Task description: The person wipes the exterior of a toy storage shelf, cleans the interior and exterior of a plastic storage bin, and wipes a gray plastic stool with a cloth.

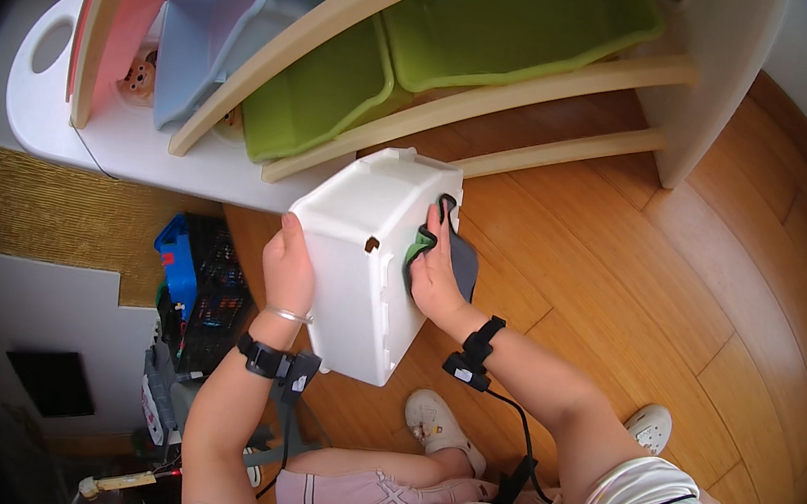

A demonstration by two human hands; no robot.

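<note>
A white plastic bin is held up in front of me, tilted, with a small brown-looking hole or mark near one corner. My left hand grips its left edge, thumb lying along the rim. Against the bin's right face, my right hand presses a cleaning cloth, grey on one side and green on the other with a black border. Part of the cloth is hidden behind the fingers. Both wrists wear black straps with small cabled devices.
A toy storage rack with wooden rails stands ahead, holding green bins, a blue bin and a pink bin. Wood flooring lies below. At left are a black mesh basket and a blue plastic container.
</note>
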